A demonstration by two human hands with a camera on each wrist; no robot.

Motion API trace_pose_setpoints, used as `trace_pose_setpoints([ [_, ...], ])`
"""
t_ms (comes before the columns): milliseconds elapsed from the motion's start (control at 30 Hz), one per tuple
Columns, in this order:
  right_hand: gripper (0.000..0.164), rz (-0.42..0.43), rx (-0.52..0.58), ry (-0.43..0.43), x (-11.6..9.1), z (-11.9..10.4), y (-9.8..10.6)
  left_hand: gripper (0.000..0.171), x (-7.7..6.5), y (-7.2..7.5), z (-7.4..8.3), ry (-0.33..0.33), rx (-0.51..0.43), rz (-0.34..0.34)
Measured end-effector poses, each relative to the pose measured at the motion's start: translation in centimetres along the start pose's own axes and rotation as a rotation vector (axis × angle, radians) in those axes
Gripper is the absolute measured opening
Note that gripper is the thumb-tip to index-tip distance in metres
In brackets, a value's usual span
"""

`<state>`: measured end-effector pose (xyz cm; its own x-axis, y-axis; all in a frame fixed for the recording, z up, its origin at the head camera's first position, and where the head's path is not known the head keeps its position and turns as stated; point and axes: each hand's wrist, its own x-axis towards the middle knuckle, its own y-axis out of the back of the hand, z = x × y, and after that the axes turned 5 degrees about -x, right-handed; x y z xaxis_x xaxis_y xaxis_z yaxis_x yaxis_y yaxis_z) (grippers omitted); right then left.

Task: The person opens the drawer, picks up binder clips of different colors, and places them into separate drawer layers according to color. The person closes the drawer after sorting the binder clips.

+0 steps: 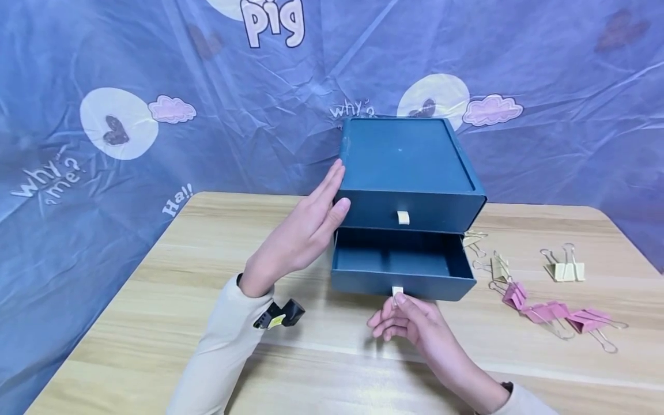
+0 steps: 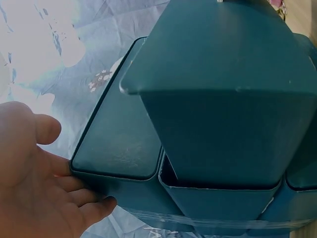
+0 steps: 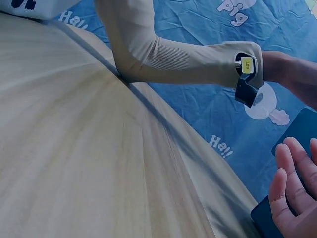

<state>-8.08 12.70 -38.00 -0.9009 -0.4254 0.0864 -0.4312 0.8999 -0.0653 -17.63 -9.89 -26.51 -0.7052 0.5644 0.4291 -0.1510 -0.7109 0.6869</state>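
Note:
A dark blue two-drawer desktop box (image 1: 407, 153) stands on the table, its lower drawer (image 1: 358, 282) pulled part way out and bare inside. The upper drawer (image 1: 363, 210) sits flush, with a pale pull tab on its front. Against the box's left side lies my left hand (image 1: 298, 230), fingers straight; the left wrist view shows this hand (image 2: 44, 193) at the box's edge. My right hand (image 1: 420, 325) pinches the lower drawer's pale pull tab (image 1: 397, 291), thumb on top. In the right wrist view, part of the right hand (image 3: 297, 198) shows beside the box (image 3: 299, 131).
Right of the box lie several binder clips: pink clips (image 1: 547, 311) in a row and pale yellow ones, one (image 1: 565, 271) standing apart with its handles up. A blue printed cloth (image 1: 270, 115) hangs behind the wooden table (image 1: 171, 276).

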Motion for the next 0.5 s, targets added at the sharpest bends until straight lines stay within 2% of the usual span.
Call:
trace_pose_setpoints([
  [333, 0.041, -0.089, 0.073, 0.06, -1.2, 0.1, -0.3, 0.058, 0.1, 0.1, 0.1, 0.01, 0.004, -0.002],
  [500, 0.042, -0.12, 0.156, 0.054, -1.5, 0.2, -0.4, 0.058, 0.0, 0.1, 0.2, 0.009, 0.001, -0.003],
])
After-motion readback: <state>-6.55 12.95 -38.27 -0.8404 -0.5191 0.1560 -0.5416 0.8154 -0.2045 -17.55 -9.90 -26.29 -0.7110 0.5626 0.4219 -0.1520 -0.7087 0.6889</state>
